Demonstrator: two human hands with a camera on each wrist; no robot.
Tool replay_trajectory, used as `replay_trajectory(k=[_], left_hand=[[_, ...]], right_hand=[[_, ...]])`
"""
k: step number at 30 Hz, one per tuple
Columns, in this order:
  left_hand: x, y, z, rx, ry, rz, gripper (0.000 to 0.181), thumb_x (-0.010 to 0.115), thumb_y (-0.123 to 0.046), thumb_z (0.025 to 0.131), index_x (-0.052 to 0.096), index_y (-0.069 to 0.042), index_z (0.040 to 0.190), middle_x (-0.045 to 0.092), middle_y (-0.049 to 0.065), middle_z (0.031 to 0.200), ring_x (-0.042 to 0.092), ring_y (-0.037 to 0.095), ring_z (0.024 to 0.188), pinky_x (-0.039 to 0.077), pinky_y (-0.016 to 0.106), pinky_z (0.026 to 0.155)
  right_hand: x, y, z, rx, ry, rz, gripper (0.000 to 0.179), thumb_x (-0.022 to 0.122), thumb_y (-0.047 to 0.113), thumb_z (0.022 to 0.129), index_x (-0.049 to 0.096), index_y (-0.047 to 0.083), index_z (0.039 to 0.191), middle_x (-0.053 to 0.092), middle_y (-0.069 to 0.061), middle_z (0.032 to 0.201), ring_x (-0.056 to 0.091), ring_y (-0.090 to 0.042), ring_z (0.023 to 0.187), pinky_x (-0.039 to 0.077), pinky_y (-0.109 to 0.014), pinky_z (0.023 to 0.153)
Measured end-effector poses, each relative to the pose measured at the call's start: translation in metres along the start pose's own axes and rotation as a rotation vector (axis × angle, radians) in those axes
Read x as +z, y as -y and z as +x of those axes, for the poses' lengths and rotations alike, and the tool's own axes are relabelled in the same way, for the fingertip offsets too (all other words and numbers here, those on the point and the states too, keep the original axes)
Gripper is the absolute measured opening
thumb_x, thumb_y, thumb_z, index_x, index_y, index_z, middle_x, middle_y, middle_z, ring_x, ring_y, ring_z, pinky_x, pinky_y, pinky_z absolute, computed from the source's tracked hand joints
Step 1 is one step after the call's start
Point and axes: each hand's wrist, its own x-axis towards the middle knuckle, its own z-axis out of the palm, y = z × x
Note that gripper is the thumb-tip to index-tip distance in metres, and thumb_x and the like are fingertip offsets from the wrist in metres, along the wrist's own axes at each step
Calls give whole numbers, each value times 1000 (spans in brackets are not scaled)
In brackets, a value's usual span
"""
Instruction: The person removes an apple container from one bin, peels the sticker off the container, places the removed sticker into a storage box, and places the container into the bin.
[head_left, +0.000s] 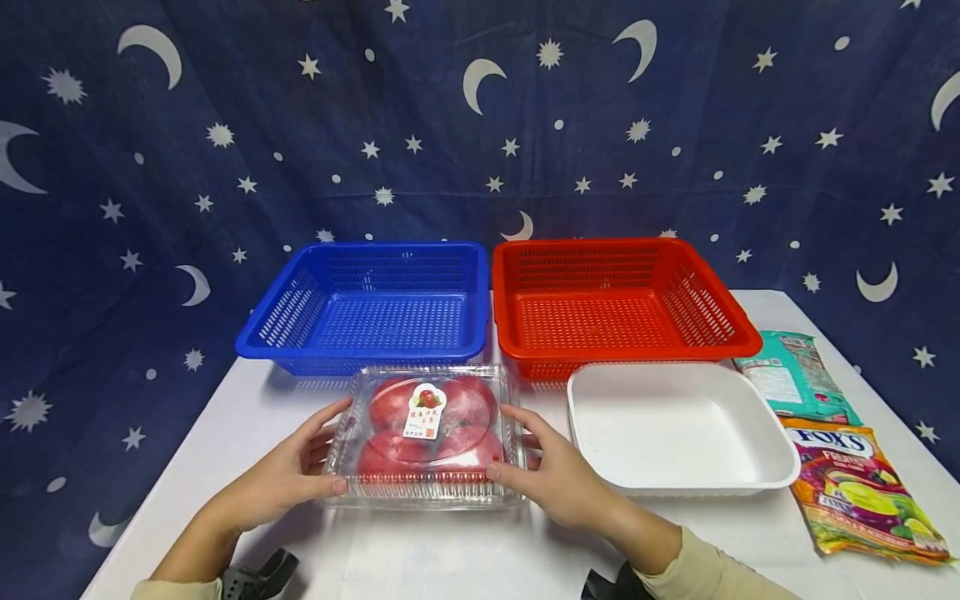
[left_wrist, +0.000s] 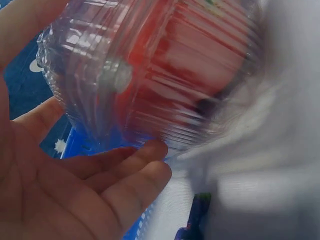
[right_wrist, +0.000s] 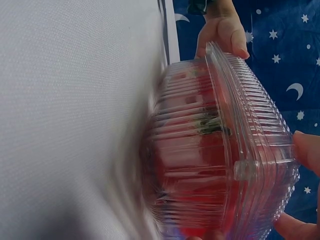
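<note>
A clear plastic clamshell box [head_left: 427, 502] of round red fruit [head_left: 392, 454] is in front of me, a white label [head_left: 424, 412] on its lid. My left hand [head_left: 281, 479] grips the left side, thumb near the front corner. On the opposite side my right hand [head_left: 562, 475] holds the box, its thumb at the lid's front edge. In the left wrist view, left fingertips [left_wrist: 155, 150] meet the ribbed side wall. Green stem leaves [right_wrist: 215, 124] show through the plastic in the right wrist view, where the box stands close over the white tabletop.
Behind the box stand a blue basket [head_left: 360, 363] and, to its right, a red basket [head_left: 622, 353]. A white tray [head_left: 678, 486] lies right of my right hand. Farther right are a teal packet [head_left: 798, 375] and an orange-and-purple FOX'S candy bag [head_left: 862, 492].
</note>
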Motion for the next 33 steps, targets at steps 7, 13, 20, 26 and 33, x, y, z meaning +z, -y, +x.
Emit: replay_trajectory(k=[7, 13, 20, 26, 33], left_hand=[[-3, -8, 4, 5, -18, 29, 85, 74, -2, 88, 22, 6, 154, 28, 39, 150, 37, 59, 130, 45, 19, 95], [0, -21, 9, 58, -163, 247, 77, 78, -5, 86, 38, 1, 151, 34, 25, 154, 29, 48, 139, 36, 15, 103], [9, -34, 22, 82, -189, 337, 76, 81, -14, 84, 43, -3, 149, 36, 21, 155, 28, 43, 142, 34, 59, 108], [11, -34, 29, 39, -185, 390, 77, 84, -19, 82, 46, -1, 147, 39, 22, 153, 31, 43, 139, 34, 65, 105], [9, -29, 29, 35, -174, 436, 78, 86, -27, 79, 50, -2, 144, 43, 19, 152, 34, 45, 137, 34, 68, 103]], right_hand=[[-2, 1, -1, -19, 4, -23, 71, 76, 28, 90, 44, 7, 149, 37, -25, 152, 49, -49, 125, 48, -54, 97], [-3, 5, -3, -42, -52, -105, 71, 80, 30, 86, 49, 5, 146, 31, -27, 155, 36, -44, 138, 42, -58, 103], [-8, 13, -3, -71, -106, -276, 79, 79, 38, 85, 46, 3, 147, 37, -21, 153, 32, -40, 142, 30, -64, 109], [-13, 25, 5, -198, -114, -400, 83, 82, 31, 83, 43, 0, 148, 39, -17, 153, 32, -38, 142, 28, -62, 111], [-18, 40, 23, -274, -34, -526, 79, 82, 35, 83, 47, 4, 147, 48, -12, 149, 41, -33, 137, 33, -61, 109]])
